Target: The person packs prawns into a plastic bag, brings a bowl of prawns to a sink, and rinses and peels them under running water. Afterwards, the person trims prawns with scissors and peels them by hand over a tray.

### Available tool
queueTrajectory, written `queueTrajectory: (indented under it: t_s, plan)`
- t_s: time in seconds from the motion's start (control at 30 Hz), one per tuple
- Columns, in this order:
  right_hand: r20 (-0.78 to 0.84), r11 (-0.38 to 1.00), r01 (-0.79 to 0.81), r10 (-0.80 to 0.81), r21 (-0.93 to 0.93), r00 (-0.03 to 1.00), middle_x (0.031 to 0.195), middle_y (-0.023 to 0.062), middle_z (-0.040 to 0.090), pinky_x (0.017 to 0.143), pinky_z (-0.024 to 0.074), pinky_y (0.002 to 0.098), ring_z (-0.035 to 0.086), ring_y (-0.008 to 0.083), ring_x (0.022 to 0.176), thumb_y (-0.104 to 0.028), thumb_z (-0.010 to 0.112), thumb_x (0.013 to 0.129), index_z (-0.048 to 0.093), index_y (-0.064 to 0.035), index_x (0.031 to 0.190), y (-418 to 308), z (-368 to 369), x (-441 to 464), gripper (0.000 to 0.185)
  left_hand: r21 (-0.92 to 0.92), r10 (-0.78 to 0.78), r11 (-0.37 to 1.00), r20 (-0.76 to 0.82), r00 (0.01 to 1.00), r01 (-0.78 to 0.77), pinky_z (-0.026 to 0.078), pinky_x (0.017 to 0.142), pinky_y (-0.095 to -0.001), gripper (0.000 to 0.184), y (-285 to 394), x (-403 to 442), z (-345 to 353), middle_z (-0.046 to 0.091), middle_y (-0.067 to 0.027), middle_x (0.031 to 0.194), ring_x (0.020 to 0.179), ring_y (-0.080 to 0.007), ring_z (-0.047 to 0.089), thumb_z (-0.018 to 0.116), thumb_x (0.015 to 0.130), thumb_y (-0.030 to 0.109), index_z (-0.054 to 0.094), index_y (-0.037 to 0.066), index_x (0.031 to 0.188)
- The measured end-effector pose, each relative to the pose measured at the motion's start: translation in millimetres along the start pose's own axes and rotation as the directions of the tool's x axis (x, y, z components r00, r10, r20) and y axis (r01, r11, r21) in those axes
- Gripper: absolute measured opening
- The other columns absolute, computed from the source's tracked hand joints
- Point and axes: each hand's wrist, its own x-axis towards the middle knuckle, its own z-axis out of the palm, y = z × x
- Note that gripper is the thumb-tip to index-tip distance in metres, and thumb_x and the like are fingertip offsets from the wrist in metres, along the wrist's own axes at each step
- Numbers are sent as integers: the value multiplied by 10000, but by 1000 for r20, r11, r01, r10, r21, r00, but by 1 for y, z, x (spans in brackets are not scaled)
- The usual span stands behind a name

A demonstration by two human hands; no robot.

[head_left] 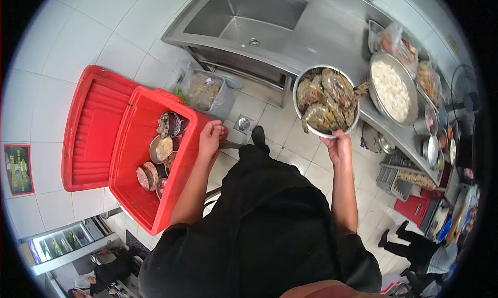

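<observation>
My right hand (340,145) grips the near rim of a round metal bowl (299,107), thumb at the edge. The bowl holds several large brownish-green pieces of seafood (329,98) whose exact kind I cannot make out; a tail sticks out over the right rim. My left hand (210,137) is beside the right rim of an open red insulated bin (150,98), its fingers curled in with nothing visible in them. Whether it touches the rim is unclear. Inside the bin are several metal bowls (155,149) and pieces of food (148,176). The bin's red lid (88,135) is tilted back against the wall.
A steel counter with a sink (254,28) runs ahead. To the right, a large bowl of white pieces (391,90) stands near bagged food (399,44). A lined waste bin (205,93) stands below the sink. Other people (425,251) are at lower right and lower left.
</observation>
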Motion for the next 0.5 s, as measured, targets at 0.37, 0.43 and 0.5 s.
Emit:
queueTrajectory:
  t_s: [0.37, 0.43, 0.5]
  plan:
    - [80, 993, -81, 88, -86, 993, 1100, 205, 621, 723, 616, 408, 671, 306, 898, -34, 435, 836, 498, 102, 1148, -25, 150, 177, 346, 211, 277, 945, -107, 955, -251, 465, 791, -250, 207, 28, 177, -74, 616, -31, 936, 871, -107, 563, 546, 945, 76, 585, 13, 1138]
    - [66, 991, -79, 87, -111, 994, 1106, 208, 615, 729, 614, 415, 668, 307, 906, -30, 425, 837, 494, 104, 1141, -25, 177, 207, 339, 307, 269, 925, -110, 957, -225, 459, 810, -246, 218, 28, 202, -89, 608, -38, 959, 893, -109, 564, 552, 944, 80, 572, 4, 1147]
    - [48, 988, -96, 102, -125, 994, 1111, 209, 609, 740, 611, 419, 663, 313, 924, -29, 421, 839, 481, 102, 1165, -23, 196, 244, 357, 363, 274, 908, -135, 952, -210, 458, 805, -246, 209, 29, 217, -102, 611, -42, 961, 888, -109, 561, 555, 940, 79, 580, -1, 1132]
